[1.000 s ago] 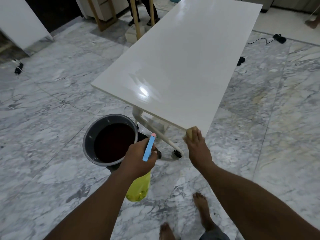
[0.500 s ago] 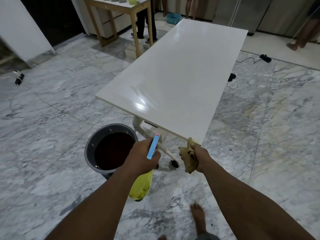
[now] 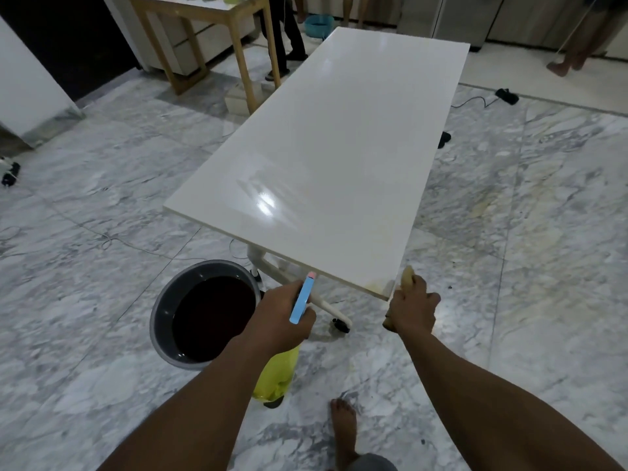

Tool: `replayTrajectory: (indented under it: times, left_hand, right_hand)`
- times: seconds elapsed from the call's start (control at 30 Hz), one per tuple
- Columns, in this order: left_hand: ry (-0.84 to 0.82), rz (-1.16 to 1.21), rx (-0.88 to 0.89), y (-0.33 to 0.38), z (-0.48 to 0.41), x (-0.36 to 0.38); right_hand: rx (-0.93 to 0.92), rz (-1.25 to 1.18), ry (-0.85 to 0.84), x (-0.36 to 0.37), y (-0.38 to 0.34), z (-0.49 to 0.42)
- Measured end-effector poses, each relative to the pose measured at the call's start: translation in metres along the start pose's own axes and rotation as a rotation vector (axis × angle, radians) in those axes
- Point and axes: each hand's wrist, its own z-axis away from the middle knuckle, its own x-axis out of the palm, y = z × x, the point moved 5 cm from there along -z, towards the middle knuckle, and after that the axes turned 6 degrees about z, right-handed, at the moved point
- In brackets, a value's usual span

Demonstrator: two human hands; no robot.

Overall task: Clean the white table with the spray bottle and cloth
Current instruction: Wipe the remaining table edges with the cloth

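**Now at the near corner of the white table (image 3: 339,147)**

The left hand (image 3: 278,317) grips the neck of the spray bottle (image 3: 277,379), whose blue trigger head (image 3: 302,302) points up toward the table edge while the yellow body hangs below the wrist, above the marble floor (image 3: 543,266). The right hand (image 3: 413,309) is curled round a yellowish cloth (image 3: 406,276) and holds it against the table's near right corner, beside a faint yellow smear on the top. A grey bucket (image 3: 159,321) of dark liquid stands on the floor just left of the left hand
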Motion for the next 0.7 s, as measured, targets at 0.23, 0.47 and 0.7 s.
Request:
replayTrajectory:
  times: [0.23,0.47,0.7]
  left_hand:
    - [-0.075,-0.072,0.04,0.012,-0.036,0.009]
    - [-0.103,-0.067,0.034,-0.013,-0.029,-0.002]
    - [-0.099,-0.066,0.023,-0.048,-0.009,-0.022]
  right_hand:
    - [-0.062,0.178,-0.025,0.048,-0.001,0.001]
    - [-0.086,0.337,-0.055,0.068,-0.026,0.022]
    - [-0.265,0.218,-0.195,0.095,-0.057,0.04]
